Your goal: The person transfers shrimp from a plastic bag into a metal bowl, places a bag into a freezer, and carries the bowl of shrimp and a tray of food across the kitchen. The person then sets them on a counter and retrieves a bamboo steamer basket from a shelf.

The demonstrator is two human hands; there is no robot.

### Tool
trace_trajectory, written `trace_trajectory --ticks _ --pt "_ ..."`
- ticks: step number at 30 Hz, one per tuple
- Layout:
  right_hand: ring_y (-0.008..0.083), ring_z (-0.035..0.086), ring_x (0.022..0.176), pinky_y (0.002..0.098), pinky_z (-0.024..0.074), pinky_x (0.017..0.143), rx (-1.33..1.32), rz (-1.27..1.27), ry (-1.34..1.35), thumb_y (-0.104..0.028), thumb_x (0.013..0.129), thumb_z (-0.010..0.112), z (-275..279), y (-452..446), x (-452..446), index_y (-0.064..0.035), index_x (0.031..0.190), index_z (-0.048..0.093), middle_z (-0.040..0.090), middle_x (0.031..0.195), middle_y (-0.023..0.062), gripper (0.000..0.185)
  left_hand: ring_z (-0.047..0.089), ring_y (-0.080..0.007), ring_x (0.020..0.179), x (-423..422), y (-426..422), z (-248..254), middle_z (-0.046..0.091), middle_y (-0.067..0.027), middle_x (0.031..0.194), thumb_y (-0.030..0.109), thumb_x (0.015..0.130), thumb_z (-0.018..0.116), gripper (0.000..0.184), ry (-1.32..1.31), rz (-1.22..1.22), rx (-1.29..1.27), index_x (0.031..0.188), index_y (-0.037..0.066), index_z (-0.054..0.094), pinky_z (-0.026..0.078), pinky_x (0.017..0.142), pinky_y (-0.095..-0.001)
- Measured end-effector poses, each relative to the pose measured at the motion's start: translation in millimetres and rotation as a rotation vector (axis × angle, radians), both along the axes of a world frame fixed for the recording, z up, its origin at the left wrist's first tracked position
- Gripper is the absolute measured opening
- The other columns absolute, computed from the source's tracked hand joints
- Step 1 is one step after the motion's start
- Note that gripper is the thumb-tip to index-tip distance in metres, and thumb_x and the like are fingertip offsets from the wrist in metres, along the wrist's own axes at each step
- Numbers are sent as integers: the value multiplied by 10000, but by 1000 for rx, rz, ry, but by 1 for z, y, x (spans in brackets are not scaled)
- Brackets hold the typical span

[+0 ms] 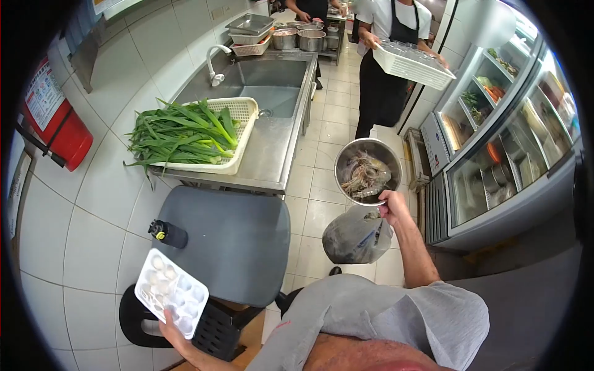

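My left hand (174,334) grips the lower edge of a white molded tray (197,290), tilted at the lower left. White rounded pieces (162,272) sit in some of its hollows; their kind is unclear. On the right, my right hand (392,207) has its fingers closed over the rim of a round metal bowl (397,162). Raw shrimp (366,173) lie inside the bowl. Just below the bowl, a greyish plastic bag (356,238) bulges with contents I cannot make out. Whether the same hand also holds the bag is hidden.
A grey table (226,241) bears a dark bottle (168,234). Behind it, a basket of leafy greens (185,133) rests beside a steel sink (272,99). Ahead, a person carries a white crate (414,65). A glass-door fridge (495,142) lines the right; a fire extinguisher (62,117) hangs left.
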State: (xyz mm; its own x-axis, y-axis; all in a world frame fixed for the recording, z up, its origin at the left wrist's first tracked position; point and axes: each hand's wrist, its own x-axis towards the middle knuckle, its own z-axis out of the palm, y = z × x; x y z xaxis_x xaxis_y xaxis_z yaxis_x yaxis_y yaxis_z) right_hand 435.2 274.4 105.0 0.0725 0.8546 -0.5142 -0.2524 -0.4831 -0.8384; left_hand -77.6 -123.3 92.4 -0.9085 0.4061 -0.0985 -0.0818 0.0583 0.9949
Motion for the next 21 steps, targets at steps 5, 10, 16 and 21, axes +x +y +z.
trace_trajectory --ticks 5,10,16,21 --pt "129 290 350 295 237 336 -58 4 33 -100 727 476 -44 60 33 -90 587 412 360 469 25 155 556 -239 988 75 77 37 535 -160 1162 219 877 601 517 -50 -28 110 1245 -102 431 446 843 -329" --pt "115 299 363 290 232 354 -92 -89 47 -86 730 484 -51 122 50 -75 649 416 366 504 19 107 570 -217 928 114 163 48 567 -144 1088 194 875 600 479 -56 -129 176 1208 -113 447 445 811 -315" --pt "142 306 368 303 259 370 -44 -184 151 -88 703 491 -63 220 75 -66 637 438 409 516 52 87 560 -209 945 136 302 67 571 -143 1087 170 869 608 437 -77 -310 236 1186 -96 468 425 845 -297" --pt "157 326 330 320 239 324 5 -258 180 -83 735 475 -52 307 78 -71 607 423 335 445 33 138 544 -157 950 137 441 79 579 -111 1087 142 875 602 398 -37 -441 154 1189 -72 484 410 854 -276"
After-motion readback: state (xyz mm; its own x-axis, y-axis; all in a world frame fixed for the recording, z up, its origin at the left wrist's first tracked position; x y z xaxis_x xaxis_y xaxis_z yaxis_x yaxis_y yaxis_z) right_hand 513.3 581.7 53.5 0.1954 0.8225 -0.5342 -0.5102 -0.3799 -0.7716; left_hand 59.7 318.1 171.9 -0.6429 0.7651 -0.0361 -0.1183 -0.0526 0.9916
